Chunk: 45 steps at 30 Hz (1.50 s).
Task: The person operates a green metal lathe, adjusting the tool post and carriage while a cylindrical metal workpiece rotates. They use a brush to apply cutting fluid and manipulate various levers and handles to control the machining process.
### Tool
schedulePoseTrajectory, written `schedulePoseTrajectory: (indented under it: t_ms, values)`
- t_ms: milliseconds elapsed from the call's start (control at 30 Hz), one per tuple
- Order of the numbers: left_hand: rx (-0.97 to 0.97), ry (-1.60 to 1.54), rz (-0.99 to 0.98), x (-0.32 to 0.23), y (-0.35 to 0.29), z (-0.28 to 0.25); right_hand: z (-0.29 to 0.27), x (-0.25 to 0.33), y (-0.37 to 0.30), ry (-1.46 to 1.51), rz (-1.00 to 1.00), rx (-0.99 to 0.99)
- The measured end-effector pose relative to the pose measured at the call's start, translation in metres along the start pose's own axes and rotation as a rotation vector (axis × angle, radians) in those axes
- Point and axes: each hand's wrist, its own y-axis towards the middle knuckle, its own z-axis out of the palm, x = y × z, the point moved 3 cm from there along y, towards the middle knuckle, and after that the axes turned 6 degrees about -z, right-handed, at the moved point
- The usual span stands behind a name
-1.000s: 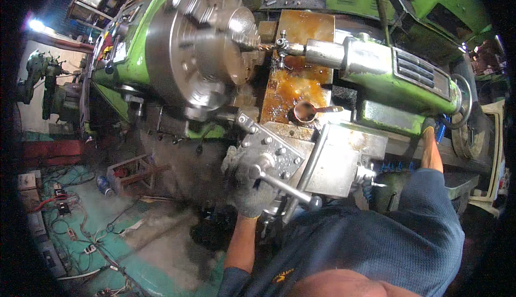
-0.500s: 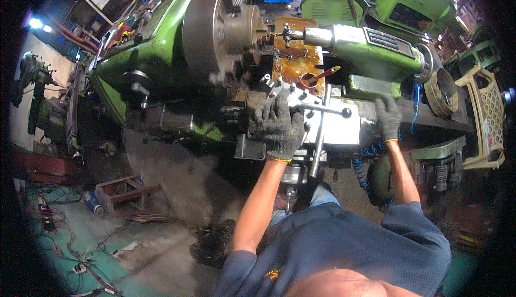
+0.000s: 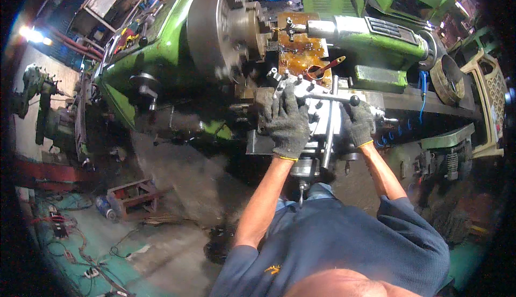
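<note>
My left hand point(image 3: 290, 127), in a dark grey knit glove, lies over the left side of the lathe's tool post point(image 3: 309, 89), fingers stretched out and apart. My right hand point(image 3: 358, 124), gloved alike, is just below the black ball knob point(image 3: 354, 100) of the tool post's lever. Its fingers look extended, though their tips are partly hard to make out against the knob. A long metal bar handle point(image 3: 330, 136) slopes down between my hands. Beyond the tool post, a brush point(image 3: 329, 67) leans in a small round cup on an oily brown plate point(image 3: 303, 52).
A large chuck point(image 3: 212, 33), blurred on its near side, stands left of my hands. The green tailstock point(image 3: 381, 39) is at the right, pointing toward it. A blue coiled air hose point(image 3: 422, 95) hangs near a round metal ring point(image 3: 447, 79). Cables point(image 3: 70, 238) lie on the floor at left.
My right hand has moved left, from beside the tailstock base to below the lever's ball knob. My left hand stays on the tool post. The whole view has shifted slightly.
</note>
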Motion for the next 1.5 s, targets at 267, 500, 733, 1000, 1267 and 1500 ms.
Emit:
schedulePoseTrajectory:
  t_ms: [267,500,733,1000,1267,1500]
  values:
    - [0.209,-0.308,0.089,0.021,0.002,-0.016,0.017,-0.014,-0.012,-0.149,0.147,-0.005]
    - [-0.014,-0.359,0.412,0.14,0.107,-0.11,0.017,-0.02,-0.018,-0.196,0.26,0.054]
    - [-0.205,-0.139,0.324,0.306,0.289,-0.152,0.013,-0.01,-0.011,-0.313,0.259,0.151]
    - [-0.235,-0.266,0.178,0.425,0.331,-0.102,0.023,-0.01,-0.009,-0.315,0.148,0.005]
    - [-0.341,0.022,0.244,0.425,0.331,-0.087,0.019,-0.004,-0.014,-0.392,0.107,0.067]
    - [-0.275,-0.421,-0.012,0.397,0.326,-0.08,0.012,-0.003,-0.01,-0.266,0.33,0.128]
